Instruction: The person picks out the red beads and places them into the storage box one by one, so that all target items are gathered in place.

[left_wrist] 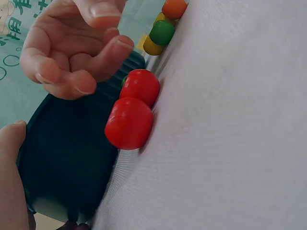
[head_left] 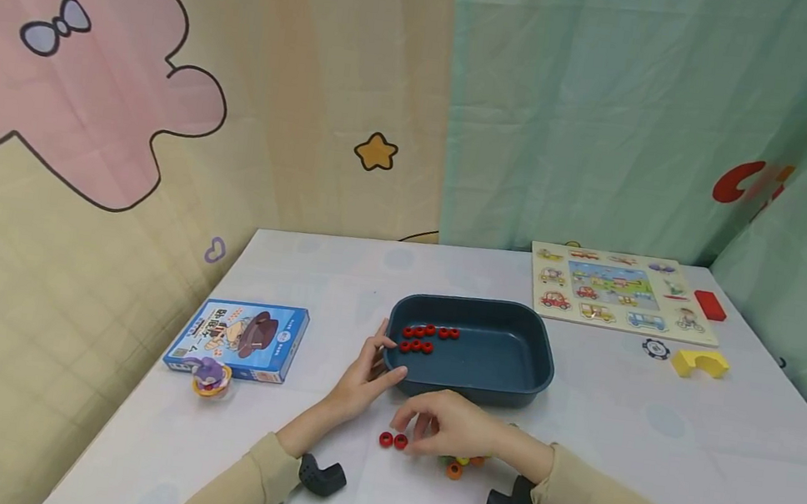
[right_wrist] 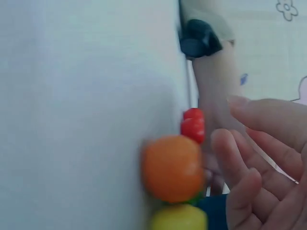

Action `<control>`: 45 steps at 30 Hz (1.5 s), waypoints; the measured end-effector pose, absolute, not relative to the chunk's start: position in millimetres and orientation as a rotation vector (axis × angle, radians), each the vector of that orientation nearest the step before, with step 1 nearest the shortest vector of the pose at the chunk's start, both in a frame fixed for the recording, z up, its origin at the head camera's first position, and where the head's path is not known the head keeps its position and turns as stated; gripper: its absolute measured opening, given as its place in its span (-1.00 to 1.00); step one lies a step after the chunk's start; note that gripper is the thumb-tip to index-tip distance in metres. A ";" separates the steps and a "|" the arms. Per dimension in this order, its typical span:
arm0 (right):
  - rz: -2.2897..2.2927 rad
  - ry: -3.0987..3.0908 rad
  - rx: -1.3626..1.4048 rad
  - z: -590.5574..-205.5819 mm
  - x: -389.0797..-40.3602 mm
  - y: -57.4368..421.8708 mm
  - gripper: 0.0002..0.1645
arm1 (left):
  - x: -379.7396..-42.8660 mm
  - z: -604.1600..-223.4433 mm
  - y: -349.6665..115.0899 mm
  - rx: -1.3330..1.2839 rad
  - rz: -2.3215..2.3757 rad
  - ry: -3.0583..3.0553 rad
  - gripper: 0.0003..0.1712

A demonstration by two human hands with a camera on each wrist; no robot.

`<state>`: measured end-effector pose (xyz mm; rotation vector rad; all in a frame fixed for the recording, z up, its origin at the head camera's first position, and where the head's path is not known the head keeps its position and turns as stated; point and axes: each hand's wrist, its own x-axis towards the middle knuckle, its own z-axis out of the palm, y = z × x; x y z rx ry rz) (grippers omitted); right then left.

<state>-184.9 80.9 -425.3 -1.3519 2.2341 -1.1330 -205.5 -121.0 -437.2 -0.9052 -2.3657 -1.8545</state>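
Observation:
A dark blue tray (head_left: pixel 477 389) lies on the table with several red beads (head_left: pixel 430 330) in its left part. At its left front corner my left hand (head_left: pixel 357 385) grips the rim, fingers along the side and thumb at the front. In front of the tray, two red beads (left_wrist: pixel 129 123) sit side by side on the cloth. My right hand (head_left: pixel 453 426) hovers just right of them, fingers loosely bent, with nothing between thumb and fingertips in the right wrist view. Partly hidden beneath it are an orange bead (right_wrist: pixel 173 168), a yellow bead (right_wrist: pixel 180 218) and a green bead (left_wrist: pixel 162 32).
A blue box (head_left: pixel 237 339) lies at the left with a small purple toy (head_left: pixel 209 375) by its front edge. A wooden picture puzzle board (head_left: pixel 545 299), a red block (head_left: pixel 710 306), a yellow arch block (head_left: pixel 700 363) and a round patterned disc (head_left: pixel 656 349) are at the back right.

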 end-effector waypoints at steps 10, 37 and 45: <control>-1.119 2.364 -1.308 -443.9 -189.4 75.0 -0.65 | -206.2 -436.7 -120.7 -0.904 -1.872 -2.367 -0.52; -1.077 2.380 -1.464 -363.9 -205.3 105.0 -0.76 | -205.4 -436.8 -121.3 -0.877 -1.819 -2.402 -0.56; -1.217 2.393 -1.274 -336.8 -259.7 120.9 -0.70 | -205.4 -435.8 -121.3 -0.849 -1.841 -2.444 -0.53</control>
